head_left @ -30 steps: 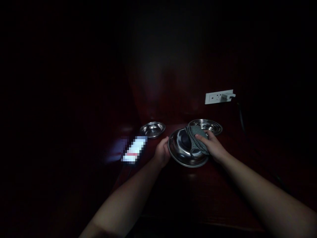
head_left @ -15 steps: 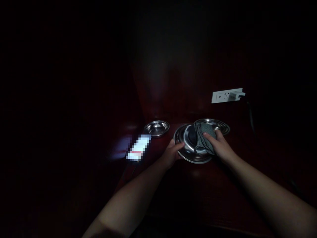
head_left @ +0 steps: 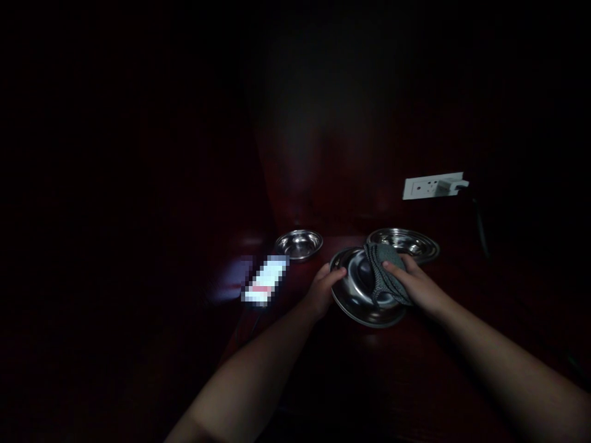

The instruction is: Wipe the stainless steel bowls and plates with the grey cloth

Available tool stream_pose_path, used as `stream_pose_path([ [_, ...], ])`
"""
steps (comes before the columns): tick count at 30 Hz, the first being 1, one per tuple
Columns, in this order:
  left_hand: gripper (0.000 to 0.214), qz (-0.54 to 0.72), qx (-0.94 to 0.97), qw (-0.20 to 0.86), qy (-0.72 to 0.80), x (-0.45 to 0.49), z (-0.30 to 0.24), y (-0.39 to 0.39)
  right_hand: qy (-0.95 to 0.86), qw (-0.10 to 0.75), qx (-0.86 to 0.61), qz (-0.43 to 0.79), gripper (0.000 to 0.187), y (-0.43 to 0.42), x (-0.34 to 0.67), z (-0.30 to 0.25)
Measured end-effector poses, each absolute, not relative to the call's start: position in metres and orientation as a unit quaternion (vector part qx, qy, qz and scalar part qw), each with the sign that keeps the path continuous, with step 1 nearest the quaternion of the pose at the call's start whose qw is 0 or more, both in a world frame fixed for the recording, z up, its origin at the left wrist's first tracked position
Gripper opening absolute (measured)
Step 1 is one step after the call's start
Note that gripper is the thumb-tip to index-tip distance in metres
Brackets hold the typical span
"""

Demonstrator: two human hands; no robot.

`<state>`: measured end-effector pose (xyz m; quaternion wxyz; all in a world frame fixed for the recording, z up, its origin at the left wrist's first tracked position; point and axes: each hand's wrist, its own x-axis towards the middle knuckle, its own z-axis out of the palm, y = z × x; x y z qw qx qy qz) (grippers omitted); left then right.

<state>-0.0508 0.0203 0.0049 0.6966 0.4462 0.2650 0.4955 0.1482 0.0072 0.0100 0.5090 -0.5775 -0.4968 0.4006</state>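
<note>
My left hand (head_left: pixel 324 288) grips the left rim of a shiny steel bowl (head_left: pixel 355 289), its thumb lying on the metal. The bowl is tilted, and its underside seems to face me. In my right hand (head_left: pixel 418 283) is a folded grey-green cloth (head_left: pixel 386 271) with dark stripes, pressed against the bowl's right side. The cloth covers part of the bowl and hides some of my right fingers. Just behind the cloth, a wide steel dish (head_left: pixel 422 245) rests on the dark red surface.
A smaller steel bowl (head_left: pixel 300 245) stands at the back left. In front of it a lit phone (head_left: pixel 265 282), its screen blurred out, has a cable trailing from it. A white wall socket (head_left: pixel 422 188) holds a plugged-in charger (head_left: pixel 450 185) with a hanging cord. The surroundings are very dark.
The whole view has shifted slightly, so things sit lower and further right. The held bowl has come a little nearer to me, showing more of the dish behind. Both grips stay the same.
</note>
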Motion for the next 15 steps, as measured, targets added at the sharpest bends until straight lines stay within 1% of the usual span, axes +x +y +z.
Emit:
stream_pose_path([
  [7,0.030,0.495,0.445,0.695,0.273,-0.0511,0.0061,0.0194,-0.521,0.499,-0.551,0.420,0.045,0.0022,0.1466,0.0154],
  [10,0.030,0.505,0.431,0.699,0.266,-0.0497,0.0085,0.0187,-0.495,0.535,-0.539,0.423,0.045,0.0031,0.1455,0.0146],
  [15,0.035,0.517,0.418,0.717,0.210,-0.0480,0.0103,0.0179,-0.415,0.610,-0.511,0.441,0.046,0.0049,0.1436,0.0170],
])
